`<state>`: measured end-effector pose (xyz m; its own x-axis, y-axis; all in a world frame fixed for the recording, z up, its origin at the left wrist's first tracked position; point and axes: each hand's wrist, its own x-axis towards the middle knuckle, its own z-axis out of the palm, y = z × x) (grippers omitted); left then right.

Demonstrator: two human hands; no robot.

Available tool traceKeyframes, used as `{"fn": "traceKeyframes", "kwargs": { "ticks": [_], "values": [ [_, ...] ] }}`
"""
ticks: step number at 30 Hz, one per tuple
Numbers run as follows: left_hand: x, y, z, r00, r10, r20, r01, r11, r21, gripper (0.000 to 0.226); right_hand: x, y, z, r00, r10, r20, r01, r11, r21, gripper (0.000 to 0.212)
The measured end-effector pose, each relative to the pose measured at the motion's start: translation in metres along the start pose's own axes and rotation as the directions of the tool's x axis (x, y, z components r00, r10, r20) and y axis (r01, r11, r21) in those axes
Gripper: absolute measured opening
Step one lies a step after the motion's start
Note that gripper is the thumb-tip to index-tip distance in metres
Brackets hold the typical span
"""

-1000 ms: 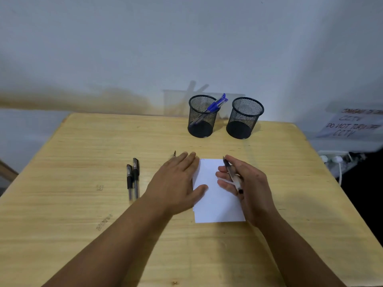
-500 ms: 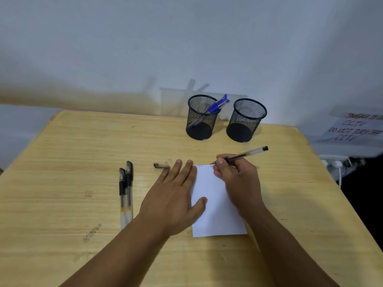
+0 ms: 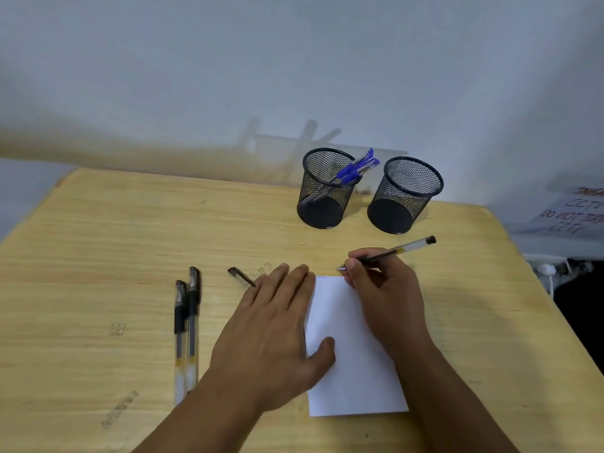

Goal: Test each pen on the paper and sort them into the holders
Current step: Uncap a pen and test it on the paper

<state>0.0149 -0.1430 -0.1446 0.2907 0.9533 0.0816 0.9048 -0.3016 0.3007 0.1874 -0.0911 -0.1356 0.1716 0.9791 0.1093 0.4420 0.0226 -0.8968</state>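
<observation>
A white sheet of paper (image 3: 351,354) lies on the wooden table (image 3: 98,256). My left hand (image 3: 274,328) presses flat on its left edge, fingers straight. My right hand (image 3: 382,289) grips an uncapped black pen (image 3: 398,250), tip at the paper's top edge near small blue marks. A loose pen cap (image 3: 240,276) lies beside my left fingertips. Two capped black pens (image 3: 186,322) lie side by side to the left. At the back stand two black mesh holders: the left holder (image 3: 327,191) has blue pens (image 3: 358,168), the right holder (image 3: 403,194) looks empty.
The wall runs right behind the holders. To the right of the table, a white ledge carries a handwritten notice (image 3: 572,210), with a plug and cable (image 3: 549,273) below it. Faint stamped marks (image 3: 119,410) show on the wood at lower left.
My right hand turned the pen from pointing down across the palm to a writing grip and moved its tip to the paper's top edge. My left hand stayed pressing the paper.
</observation>
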Motion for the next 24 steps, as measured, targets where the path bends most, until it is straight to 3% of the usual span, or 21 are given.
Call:
{"fn": "traceKeyframes", "kwargs": {
  "ticks": [10, 24],
  "values": [
    [0.0003, -0.0015, -0.0002, 0.998, 0.026, 0.057, -0.026, 1.000, 0.000, 0.088, -0.0048, 0.0046, 0.0004, 0.999, -0.043, -0.018, 0.041, 0.994, -0.101, 0.013],
    [0.0001, -0.0017, 0.0005, 0.999, 0.020, 0.035, -0.020, 1.000, -0.019, 0.094, -0.0048, 0.0016, 0.0031, 0.999, -0.041, -0.008, 0.040, 0.991, -0.127, 0.012]
  ]
}}
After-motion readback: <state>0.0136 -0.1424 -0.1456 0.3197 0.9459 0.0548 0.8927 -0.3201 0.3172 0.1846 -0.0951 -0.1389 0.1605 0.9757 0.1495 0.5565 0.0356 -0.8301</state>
